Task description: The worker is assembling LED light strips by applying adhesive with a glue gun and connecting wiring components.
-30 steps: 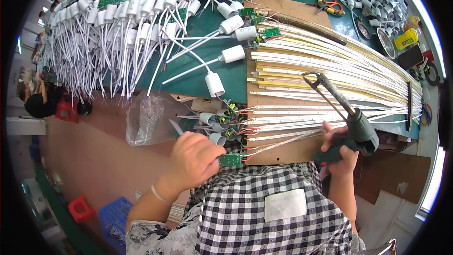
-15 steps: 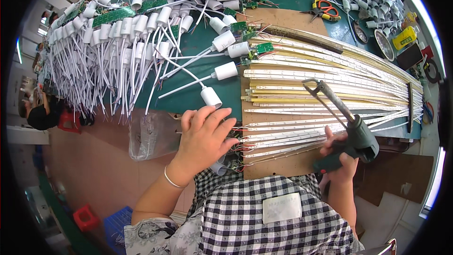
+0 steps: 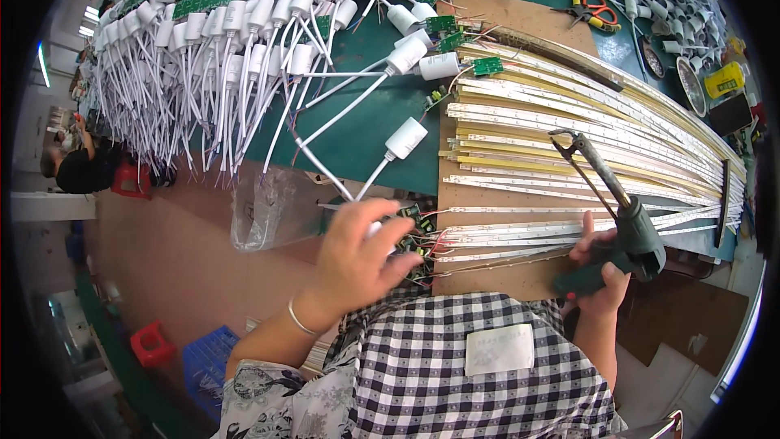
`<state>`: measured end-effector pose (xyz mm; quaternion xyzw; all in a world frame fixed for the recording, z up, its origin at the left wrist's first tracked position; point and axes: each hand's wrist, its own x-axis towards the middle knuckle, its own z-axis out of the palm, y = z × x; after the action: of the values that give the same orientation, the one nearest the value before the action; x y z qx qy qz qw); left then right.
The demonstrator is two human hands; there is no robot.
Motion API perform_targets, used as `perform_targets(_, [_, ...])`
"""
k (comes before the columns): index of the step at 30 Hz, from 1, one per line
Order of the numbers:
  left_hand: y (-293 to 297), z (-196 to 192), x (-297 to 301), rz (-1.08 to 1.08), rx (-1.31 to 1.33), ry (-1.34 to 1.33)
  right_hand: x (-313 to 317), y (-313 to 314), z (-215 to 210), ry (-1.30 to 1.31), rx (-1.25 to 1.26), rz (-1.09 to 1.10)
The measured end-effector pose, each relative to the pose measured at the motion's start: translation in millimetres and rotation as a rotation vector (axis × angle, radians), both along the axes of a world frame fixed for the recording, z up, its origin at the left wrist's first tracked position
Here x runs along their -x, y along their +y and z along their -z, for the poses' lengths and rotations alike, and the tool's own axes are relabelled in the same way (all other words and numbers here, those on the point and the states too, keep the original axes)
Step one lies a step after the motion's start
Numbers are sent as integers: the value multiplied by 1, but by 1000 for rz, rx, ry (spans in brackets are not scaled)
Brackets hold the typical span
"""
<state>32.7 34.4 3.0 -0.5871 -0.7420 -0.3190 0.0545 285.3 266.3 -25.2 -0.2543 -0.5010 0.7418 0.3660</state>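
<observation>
My left hand [image 3: 357, 260] has its fingers curled round a white plastic cap [image 3: 374, 229], mostly hidden behind them. A white cable [image 3: 325, 171] runs from behind this hand up to the left. Right beside the fingertips lie small green circuit boards [image 3: 418, 218] with thin red and white wires, joined to the ends of white LED strips [image 3: 496, 233]. In my right hand [image 3: 605, 284] is a dark green soldering gun [image 3: 638, 240], gripped by its handle. Its long metal tip points up and left above the strips.
Many white caps with cables [image 3: 236, 49] are heaped at the far left. Another capped cable [image 3: 406, 139] lies beyond my left hand. Orange-handled cutters [image 3: 597, 12], a metal bowl [image 3: 691, 85] and a yellow bottle [image 3: 725, 80] are at the back right. A brown board [image 3: 479, 283] lies under the strips.
My left hand has closed on the white cap and drawn it nearer, down beside the circuit boards. The soldering gun stays in my right hand; the whole view has shifted slightly.
</observation>
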Motion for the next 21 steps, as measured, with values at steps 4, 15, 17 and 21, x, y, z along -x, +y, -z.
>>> perform_targets(4, [7,-10,46,-93,8,170,-1,2,1,30,27,7])
perform_targets(15, [42,-7,53,-71,30,188,-2,-1,-1,45,57,45])
perform_targets(17, [27,-13,35,171,145,66,-4,0,-4,27,43,40])
perform_targets(21, [12,8,6,255,220,-126,-4,-7,-15,-31,68,13])
